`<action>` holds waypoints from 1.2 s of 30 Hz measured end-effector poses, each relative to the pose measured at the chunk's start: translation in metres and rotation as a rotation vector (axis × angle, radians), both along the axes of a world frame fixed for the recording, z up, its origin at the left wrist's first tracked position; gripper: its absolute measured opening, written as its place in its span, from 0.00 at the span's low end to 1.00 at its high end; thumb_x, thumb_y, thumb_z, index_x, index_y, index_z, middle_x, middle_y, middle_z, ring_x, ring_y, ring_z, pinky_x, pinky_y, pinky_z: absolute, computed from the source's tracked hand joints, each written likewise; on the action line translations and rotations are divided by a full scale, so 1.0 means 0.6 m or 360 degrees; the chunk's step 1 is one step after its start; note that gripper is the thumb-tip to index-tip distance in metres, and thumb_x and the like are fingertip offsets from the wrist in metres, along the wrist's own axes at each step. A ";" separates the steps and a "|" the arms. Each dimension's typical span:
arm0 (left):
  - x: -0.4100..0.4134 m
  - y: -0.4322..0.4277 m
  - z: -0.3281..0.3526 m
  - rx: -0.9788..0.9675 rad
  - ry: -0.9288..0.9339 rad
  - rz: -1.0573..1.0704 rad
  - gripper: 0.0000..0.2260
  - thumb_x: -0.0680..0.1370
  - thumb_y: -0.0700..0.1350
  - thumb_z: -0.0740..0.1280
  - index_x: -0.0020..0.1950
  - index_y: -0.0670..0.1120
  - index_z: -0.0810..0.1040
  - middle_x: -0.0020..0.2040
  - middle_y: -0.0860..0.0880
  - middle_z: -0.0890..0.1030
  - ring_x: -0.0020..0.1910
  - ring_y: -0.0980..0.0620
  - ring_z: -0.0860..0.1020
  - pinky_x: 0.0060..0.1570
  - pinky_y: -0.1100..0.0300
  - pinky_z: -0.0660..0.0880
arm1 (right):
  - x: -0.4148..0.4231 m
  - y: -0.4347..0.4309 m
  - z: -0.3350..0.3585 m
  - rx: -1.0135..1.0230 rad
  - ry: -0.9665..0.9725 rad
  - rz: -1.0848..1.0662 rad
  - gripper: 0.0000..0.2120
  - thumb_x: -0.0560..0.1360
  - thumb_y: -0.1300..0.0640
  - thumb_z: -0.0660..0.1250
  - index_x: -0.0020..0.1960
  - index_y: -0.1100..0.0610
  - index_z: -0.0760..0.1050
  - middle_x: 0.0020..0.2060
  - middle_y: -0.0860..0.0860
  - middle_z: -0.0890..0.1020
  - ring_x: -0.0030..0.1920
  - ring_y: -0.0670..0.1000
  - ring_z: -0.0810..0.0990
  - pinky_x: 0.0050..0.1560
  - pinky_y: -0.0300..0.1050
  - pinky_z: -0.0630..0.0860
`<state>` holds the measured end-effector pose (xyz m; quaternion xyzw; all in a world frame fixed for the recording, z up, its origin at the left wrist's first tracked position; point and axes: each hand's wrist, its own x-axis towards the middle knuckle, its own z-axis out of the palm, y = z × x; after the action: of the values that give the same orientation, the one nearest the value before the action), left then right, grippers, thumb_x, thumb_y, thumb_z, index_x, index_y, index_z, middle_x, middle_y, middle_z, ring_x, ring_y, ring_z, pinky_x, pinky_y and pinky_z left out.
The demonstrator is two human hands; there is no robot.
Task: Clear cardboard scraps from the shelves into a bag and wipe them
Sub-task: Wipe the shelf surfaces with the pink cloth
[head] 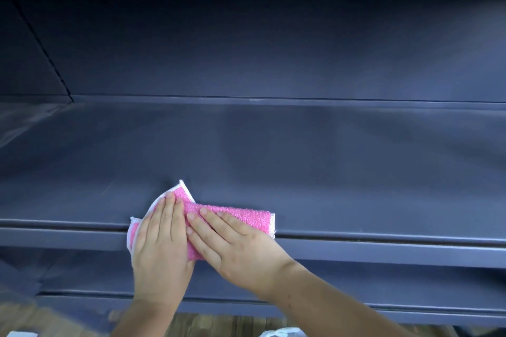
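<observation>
The shelf (328, 172) is wide, and most of its dark surface lies well beyond the cloth (241, 216), so the back and corners could be left unwiped if only the front strip is covered. Part of the cloth hangs over the front lip (383, 241), so it could be dragged off the edge by a sideways stroke. No cardboard scraps are seen on the shelf (faint streaks show at its left). The cloth is pink terry with a white border, unevenly folded, at the shelf's front edge. It is pressed under the left hand (160, 235) and the right hand (232, 243), both laid flat with straight fingers.
</observation>
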<state>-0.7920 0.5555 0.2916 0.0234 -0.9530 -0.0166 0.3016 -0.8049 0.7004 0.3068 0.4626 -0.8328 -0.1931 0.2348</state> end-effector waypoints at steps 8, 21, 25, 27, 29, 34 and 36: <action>0.007 0.079 -0.008 -0.0074 0.0067 0.0033 0.23 0.70 0.40 0.52 0.56 0.29 0.78 0.56 0.33 0.80 0.54 0.36 0.80 0.60 0.50 0.66 | 0.003 0.081 -0.004 -0.0041 0.0038 0.0037 0.23 0.76 0.50 0.56 0.70 0.50 0.66 0.67 0.44 0.72 0.67 0.47 0.72 0.67 0.40 0.67; 0.014 0.259 -0.009 -0.0049 0.0143 -0.0013 0.21 0.72 0.40 0.54 0.55 0.30 0.78 0.55 0.34 0.81 0.53 0.35 0.80 0.60 0.49 0.62 | 0.014 0.266 0.001 -0.0014 0.0042 0.0018 0.26 0.73 0.48 0.63 0.70 0.51 0.67 0.67 0.45 0.73 0.66 0.47 0.72 0.66 0.40 0.68; 0.016 0.313 -0.011 -0.0053 0.0163 -0.0046 0.21 0.71 0.40 0.54 0.55 0.30 0.78 0.55 0.34 0.81 0.53 0.36 0.81 0.60 0.50 0.63 | 0.017 0.321 0.001 -0.0005 0.0024 -0.0002 0.25 0.74 0.49 0.61 0.69 0.51 0.66 0.66 0.44 0.73 0.66 0.47 0.73 0.66 0.40 0.68; 0.016 0.338 -0.012 -0.0036 0.0174 -0.0055 0.20 0.72 0.40 0.55 0.55 0.30 0.78 0.55 0.34 0.81 0.53 0.36 0.81 0.60 0.50 0.63 | 0.020 0.347 0.001 0.0004 0.0027 -0.0006 0.23 0.74 0.51 0.59 0.69 0.51 0.66 0.66 0.44 0.73 0.66 0.47 0.73 0.66 0.41 0.68; 0.017 0.361 -0.014 -0.0015 0.0184 -0.0059 0.20 0.72 0.40 0.55 0.55 0.30 0.78 0.55 0.34 0.81 0.53 0.36 0.81 0.62 0.52 0.63 | 0.022 0.371 0.002 0.0008 0.0017 -0.0026 0.23 0.74 0.53 0.55 0.69 0.50 0.66 0.66 0.44 0.73 0.66 0.47 0.73 0.66 0.40 0.67; 0.020 0.403 -0.012 0.0028 0.0185 -0.0074 0.21 0.72 0.40 0.54 0.56 0.30 0.78 0.55 0.34 0.81 0.54 0.35 0.80 0.63 0.54 0.61 | 0.028 0.411 0.001 0.0004 0.0010 -0.0044 0.24 0.75 0.55 0.50 0.70 0.50 0.66 0.67 0.43 0.72 0.67 0.46 0.72 0.67 0.40 0.67; 0.021 0.414 -0.013 0.0027 0.0178 -0.0076 0.21 0.72 0.40 0.54 0.56 0.30 0.78 0.55 0.33 0.80 0.54 0.35 0.80 0.61 0.51 0.62 | 0.027 0.424 0.001 0.0001 0.0046 -0.0015 0.23 0.76 0.55 0.51 0.70 0.50 0.65 0.68 0.43 0.72 0.67 0.46 0.72 0.67 0.40 0.67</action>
<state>-0.7796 0.8041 0.2841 0.0023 -0.9348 -0.0332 0.3536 -0.7887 0.9546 0.3073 0.4561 -0.8313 -0.2012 0.2458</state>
